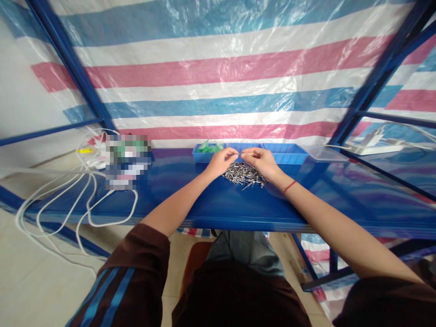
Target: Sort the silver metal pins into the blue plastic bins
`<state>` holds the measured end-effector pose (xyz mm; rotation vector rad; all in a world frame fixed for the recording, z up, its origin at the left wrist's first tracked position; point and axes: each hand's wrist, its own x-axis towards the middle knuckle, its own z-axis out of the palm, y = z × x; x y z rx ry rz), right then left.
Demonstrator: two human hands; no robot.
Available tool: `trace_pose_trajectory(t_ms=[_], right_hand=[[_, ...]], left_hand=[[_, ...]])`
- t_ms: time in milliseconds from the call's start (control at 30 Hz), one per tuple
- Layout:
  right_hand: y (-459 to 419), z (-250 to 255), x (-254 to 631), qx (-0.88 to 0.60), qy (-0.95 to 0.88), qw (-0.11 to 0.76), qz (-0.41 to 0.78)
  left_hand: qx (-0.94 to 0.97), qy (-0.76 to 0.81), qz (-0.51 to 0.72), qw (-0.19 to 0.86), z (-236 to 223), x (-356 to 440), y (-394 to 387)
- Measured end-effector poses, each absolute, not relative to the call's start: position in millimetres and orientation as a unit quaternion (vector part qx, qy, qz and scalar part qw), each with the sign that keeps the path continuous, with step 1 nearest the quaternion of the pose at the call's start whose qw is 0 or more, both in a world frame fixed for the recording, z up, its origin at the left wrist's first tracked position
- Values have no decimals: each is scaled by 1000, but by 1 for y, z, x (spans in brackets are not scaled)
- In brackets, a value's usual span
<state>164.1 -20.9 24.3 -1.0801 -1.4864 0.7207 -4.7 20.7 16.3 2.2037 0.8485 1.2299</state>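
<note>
My left hand [222, 162] and my right hand [261, 161] meet above the middle of the blue bench, fingertips almost touching. Both are closed in a pinch. A thin metal pin [239, 153] spans the small gap between them, too small to make out in detail. Just below lies a loose pile of small silvery metal pins [243, 175], shaped like rivets or screws. Behind the hands stands a blue divided tray [289, 153], its front partly hidden by them. Green plastic pieces [210, 147] sit in its left compartment.
The blue bench [170, 195] runs across the view. A clear lid or sheet [323, 153] lies right of the tray, near a white power strip [378, 143]. White cables [81, 195] loop over the bench's left end, beside a blurred-out patch. A striped plastic sheet [221, 68] hangs behind.
</note>
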Motion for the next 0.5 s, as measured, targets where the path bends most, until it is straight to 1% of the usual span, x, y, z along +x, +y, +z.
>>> trace_pose_trajectory(t_ms=[200, 400, 500], right_hand=[[-26, 28, 160, -435, -635, 556, 314], [-24, 27, 162, -437, -672, 540, 256], [-17, 27, 168, -451, -688, 526, 217]], left_hand=[[803, 297, 432, 283, 12, -5, 24], [833, 299, 387, 258, 17, -6, 20], [827, 319, 393, 246, 18, -6, 19]])
